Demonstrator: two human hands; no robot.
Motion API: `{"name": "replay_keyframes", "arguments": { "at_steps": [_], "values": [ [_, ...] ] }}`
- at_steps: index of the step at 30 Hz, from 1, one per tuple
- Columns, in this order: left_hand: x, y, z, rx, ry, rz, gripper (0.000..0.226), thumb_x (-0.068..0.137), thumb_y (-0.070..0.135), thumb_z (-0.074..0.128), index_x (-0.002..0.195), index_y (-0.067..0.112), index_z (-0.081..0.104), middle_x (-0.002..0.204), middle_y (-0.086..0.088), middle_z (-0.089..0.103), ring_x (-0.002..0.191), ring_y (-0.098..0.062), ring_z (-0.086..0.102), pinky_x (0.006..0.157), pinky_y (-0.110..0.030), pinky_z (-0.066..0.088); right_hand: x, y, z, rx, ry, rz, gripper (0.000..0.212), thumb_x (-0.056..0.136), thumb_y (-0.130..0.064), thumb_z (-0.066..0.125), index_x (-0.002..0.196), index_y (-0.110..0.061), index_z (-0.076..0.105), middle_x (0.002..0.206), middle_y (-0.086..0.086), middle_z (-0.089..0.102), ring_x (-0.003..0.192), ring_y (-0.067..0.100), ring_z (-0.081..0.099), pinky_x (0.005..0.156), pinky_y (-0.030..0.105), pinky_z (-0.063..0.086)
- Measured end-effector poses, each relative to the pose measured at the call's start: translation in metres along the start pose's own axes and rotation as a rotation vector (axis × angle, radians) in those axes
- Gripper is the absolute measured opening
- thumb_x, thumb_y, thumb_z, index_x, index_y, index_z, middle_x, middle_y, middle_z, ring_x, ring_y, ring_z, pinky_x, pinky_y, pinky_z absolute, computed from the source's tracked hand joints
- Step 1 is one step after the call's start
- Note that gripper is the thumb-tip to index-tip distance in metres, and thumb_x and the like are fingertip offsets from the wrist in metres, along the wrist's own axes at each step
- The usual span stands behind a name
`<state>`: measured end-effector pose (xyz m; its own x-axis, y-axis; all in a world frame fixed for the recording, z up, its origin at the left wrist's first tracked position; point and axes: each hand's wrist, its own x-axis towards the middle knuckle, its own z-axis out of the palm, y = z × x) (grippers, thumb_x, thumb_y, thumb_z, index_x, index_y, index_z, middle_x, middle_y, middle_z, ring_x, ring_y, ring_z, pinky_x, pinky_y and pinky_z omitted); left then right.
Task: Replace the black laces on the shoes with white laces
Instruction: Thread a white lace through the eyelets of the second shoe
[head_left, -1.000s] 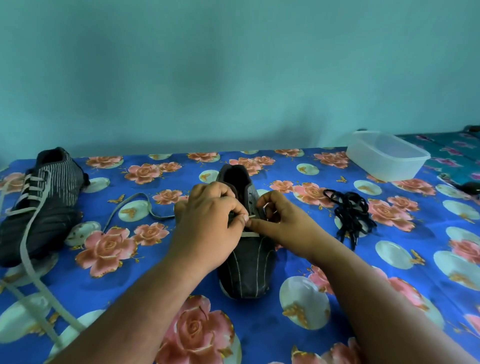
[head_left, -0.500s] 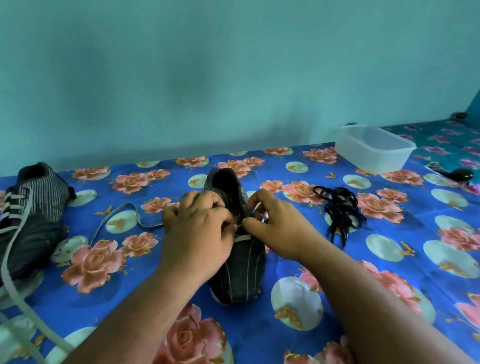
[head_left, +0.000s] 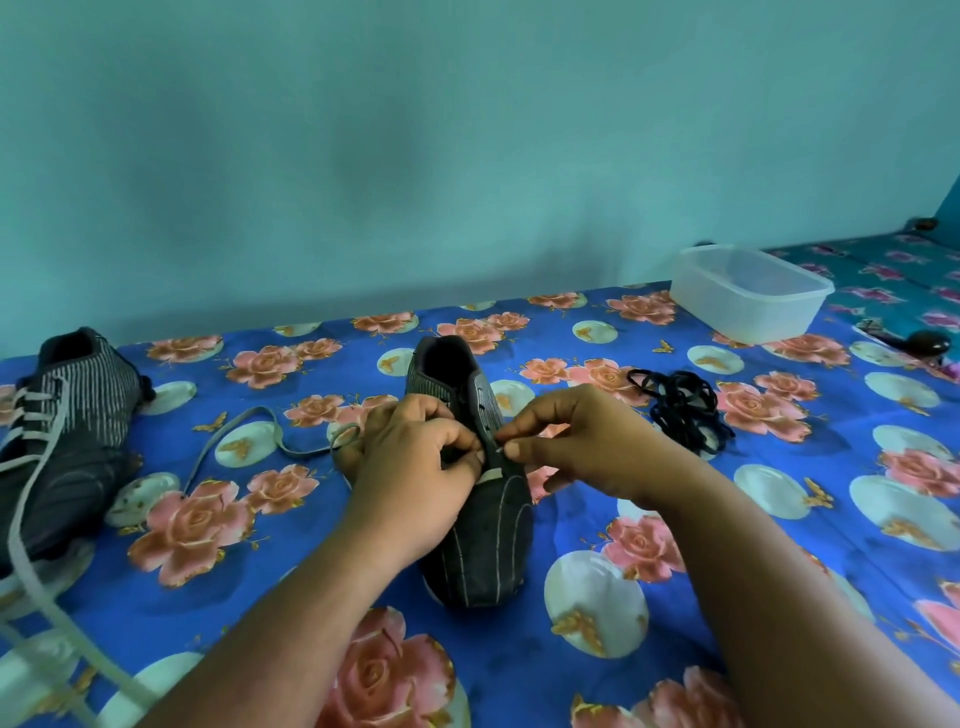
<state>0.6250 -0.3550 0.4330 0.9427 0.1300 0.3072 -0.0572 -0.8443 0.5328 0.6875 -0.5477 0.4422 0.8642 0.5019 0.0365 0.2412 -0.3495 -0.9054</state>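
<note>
Head view: we work at the centre shoe (head_left: 475, 525). Our right hand (head_left: 587, 447) pinches the white lace (head_left: 249, 431) tip at an eyelet; our left hand (head_left: 415, 478) grips the shoe's upper, fingers curled. The lace trails left of the shoe; black laces (head_left: 680, 410) lie right. We judge the lace limp, best held by its stiff tip.

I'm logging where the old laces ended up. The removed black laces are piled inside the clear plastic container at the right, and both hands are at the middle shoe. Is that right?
Not quite. The head view shows the black laces lying in a heap on the floral cloth, in front of the clear plastic container, not inside it. The rest holds: the left hand and right hand are both at the middle shoe.
</note>
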Motion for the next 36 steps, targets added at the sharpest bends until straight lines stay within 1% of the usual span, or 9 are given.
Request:
{"name": "replay_keyframes", "arguments": {
  "at_steps": [6,9,12,16,22,26,30,34,36],
  "values": [
    [0.001,-0.006,-0.001,-0.026,0.016,0.058,0.004,0.086,0.041,0.077,0.086,0.038,0.074,0.106,0.022,0.049,0.118,-0.013,0.041,0.097,-0.036,0.026,0.001,0.001,0.003,-0.110,0.061,-0.119,0.010,0.085,-0.014,0.083,0.082,-0.024,0.081,0.081,-0.009,0.077,0.065,0.003,0.065,0.067,0.021,0.052],
    [0.006,-0.019,-0.011,-0.109,0.024,0.199,0.031,0.080,0.057,0.070,0.109,0.044,0.068,0.120,0.020,0.046,0.122,-0.010,0.041,0.106,-0.048,0.036,0.000,0.000,-0.001,-0.043,0.058,-0.075,0.008,0.092,-0.011,0.074,0.086,-0.016,0.077,0.085,0.001,0.075,0.077,0.022,0.070,0.074,0.038,0.061],
    [0.010,-0.029,-0.019,-0.163,-0.144,0.195,0.080,0.078,0.081,0.055,0.150,0.049,0.037,0.160,0.024,0.019,0.149,-0.001,0.015,0.123,-0.042,0.020,0.001,0.000,-0.002,0.049,0.042,0.000,0.012,0.096,-0.009,0.067,0.087,-0.015,0.073,0.087,0.007,0.075,0.082,0.022,0.069,0.080,0.049,0.061],
    [0.009,-0.035,-0.015,-0.020,-0.338,0.154,0.115,0.066,0.094,0.038,0.160,0.044,-0.006,0.165,0.024,-0.019,0.150,0.006,-0.015,0.127,-0.041,0.003,0.004,0.003,-0.008,0.174,0.108,0.099,0.007,0.097,-0.008,0.063,0.097,-0.003,0.068,0.090,0.009,0.077,0.089,0.019,0.073,0.074,0.042,0.059],
    [0.010,-0.040,-0.016,-0.055,-0.343,0.155,0.113,0.072,0.092,0.048,0.159,0.045,-0.006,0.162,0.032,-0.018,0.146,0.012,-0.018,0.127,-0.034,0.001,0.009,0.012,-0.029,0.373,0.491,0.228,0.008,0.100,-0.012,0.058,0.096,-0.012,0.065,0.094,0.010,0.077,0.075,0.024,0.072,0.061,0.036,0.057],
    [0.010,-0.041,-0.021,-0.085,-0.438,0.168,0.116,0.070,0.085,0.055,0.157,0.048,-0.013,0.159,0.032,-0.027,0.139,0.019,-0.028,0.124,-0.028,-0.006,0.017,0.032,-0.046,0.136,0.777,0.241,0.009,0.099,-0.021,0.058,0.103,-0.015,0.064,0.095,0.008,0.073,0.069,0.022,0.067,0.060,0.038,0.058],
    [0.011,-0.045,-0.025,-0.098,-0.487,0.163,0.130,0.062,0.092,0.057,0.155,0.047,-0.022,0.159,0.028,-0.033,0.141,0.016,-0.029,0.127,-0.034,-0.006,0.016,0.034,-0.032,-0.332,0.566,-0.029,0.024,0.092,-0.036,0.073,0.113,-0.028,0.067,0.107,-0.009,0.064,0.097,0.014,0.058,0.081,0.031,0.045],
    [0.012,-0.048,-0.026,-0.055,-0.506,0.130,0.137,0.053,0.100,0.051,0.154,0.046,-0.025,0.158,0.027,-0.035,0.144,0.010,-0.030,0.128,-0.043,-0.004,0.009,0.022,-0.012,-0.296,0.072,-0.277,0.027,0.085,-0.053,0.076,0.104,-0.034,0.074,0.107,-0.018,0.069,0.113,0.003,0.056,0.093,0.019,0.039],
    [0.013,-0.048,-0.025,-0.049,-0.511,0.124,0.137,0.053,0.100,0.050,0.154,0.045,-0.025,0.158,0.027,-0.035,0.146,0.007,-0.029,0.128,-0.045,-0.003,0.010,0.025,-0.008,-0.355,0.018,-0.363,0.022,0.085,-0.052,0.076,0.098,-0.034,0.075,0.102,-0.018,0.070,0.112,0.010,0.057,0.099,0.028,0.039]
  ]
}}
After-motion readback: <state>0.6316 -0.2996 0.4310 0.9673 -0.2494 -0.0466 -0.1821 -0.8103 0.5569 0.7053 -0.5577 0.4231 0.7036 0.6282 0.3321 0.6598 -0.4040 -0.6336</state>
